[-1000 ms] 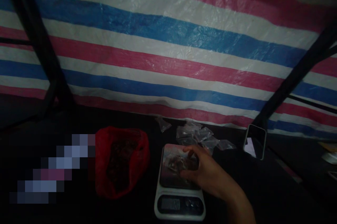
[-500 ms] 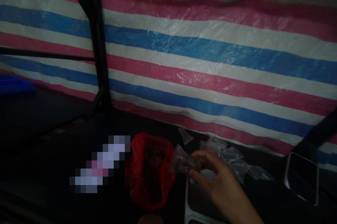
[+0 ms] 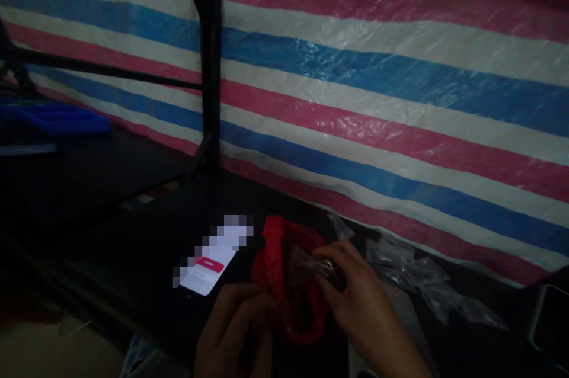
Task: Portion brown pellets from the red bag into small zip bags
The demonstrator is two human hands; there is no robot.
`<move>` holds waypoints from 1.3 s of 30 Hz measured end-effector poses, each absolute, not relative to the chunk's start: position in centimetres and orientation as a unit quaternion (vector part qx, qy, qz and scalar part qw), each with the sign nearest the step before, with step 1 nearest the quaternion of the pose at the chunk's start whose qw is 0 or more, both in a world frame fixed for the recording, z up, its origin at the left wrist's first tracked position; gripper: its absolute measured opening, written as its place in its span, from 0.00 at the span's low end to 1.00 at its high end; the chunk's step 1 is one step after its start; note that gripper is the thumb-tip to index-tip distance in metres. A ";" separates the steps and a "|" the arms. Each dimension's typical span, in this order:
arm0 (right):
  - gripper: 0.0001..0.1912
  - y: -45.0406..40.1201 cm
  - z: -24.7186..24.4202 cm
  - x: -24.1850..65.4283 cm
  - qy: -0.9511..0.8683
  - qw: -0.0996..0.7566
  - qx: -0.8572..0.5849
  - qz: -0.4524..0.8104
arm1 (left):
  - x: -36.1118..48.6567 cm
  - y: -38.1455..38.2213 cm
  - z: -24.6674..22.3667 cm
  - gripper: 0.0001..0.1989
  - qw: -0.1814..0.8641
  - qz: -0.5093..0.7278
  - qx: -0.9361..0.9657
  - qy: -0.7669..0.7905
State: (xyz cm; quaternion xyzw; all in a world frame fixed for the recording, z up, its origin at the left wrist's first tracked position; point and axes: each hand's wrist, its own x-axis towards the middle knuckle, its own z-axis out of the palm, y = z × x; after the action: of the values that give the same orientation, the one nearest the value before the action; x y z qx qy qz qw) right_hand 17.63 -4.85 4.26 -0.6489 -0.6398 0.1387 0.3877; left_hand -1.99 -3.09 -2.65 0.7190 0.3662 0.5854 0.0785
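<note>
My right hand (image 3: 362, 295) is closed on a small clear plastic bag (image 3: 306, 260) with dark contents at its fingertips. It hangs over the mouth of a red plastic bag (image 3: 272, 259), which stands open with dark items inside that I cannot make out. At the red bag's near left side is my left hand (image 3: 237, 324), fingers bent and apart, with nothing visible in them. Whether its fingertips touch the red plastic is too dark to tell. Under my right forearm lies a pale-edged flat device (image 3: 404, 313), partly hidden.
A phone with a lit screen (image 3: 208, 274) lies left of the red bag. Several clear plastic bags (image 3: 409, 265) are spread behind my right hand. A dark metal post (image 3: 211, 70) rises before the striped sheet (image 3: 377, 87). Blue trays (image 3: 66, 120) sit far left.
My right hand has brought the small clear bag over the red bag's mouth. My left hand has come up from the bottom edge beside it. The view has shifted left.
</note>
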 end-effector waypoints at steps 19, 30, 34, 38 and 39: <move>0.18 -5.8 3.8 19.2 -0.518 0.523 -0.629 0.252 | 0.7 -2.3 -2.8 0.10 0.106 0.511 0.728 0.444; 0.20 -8.8 5.1 19.5 -0.558 0.497 -0.612 0.260 | 3.2 -2.4 -2.0 0.14 0.080 0.557 0.731 0.385; 0.07 -9.9 6.0 20.5 -0.558 0.505 -0.627 0.202 | 4.8 -3.3 -1.6 0.15 0.070 0.567 0.745 0.344; 0.10 -11.3 6.9 22.7 -0.523 0.516 -0.657 0.168 | 6.1 -4.1 -1.4 0.17 0.079 0.561 0.754 0.332; 0.11 -11.7 7.0 23.6 -0.506 0.524 -0.667 0.157 | 6.4 -4.3 -1.3 0.18 0.078 0.559 0.754 0.335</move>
State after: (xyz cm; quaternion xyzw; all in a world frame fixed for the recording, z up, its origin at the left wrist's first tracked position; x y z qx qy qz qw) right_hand 23.57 -11.72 6.99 -0.6666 -0.5064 0.1572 0.5239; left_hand 6.41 -4.28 -1.35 0.7545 0.3352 0.5589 0.0778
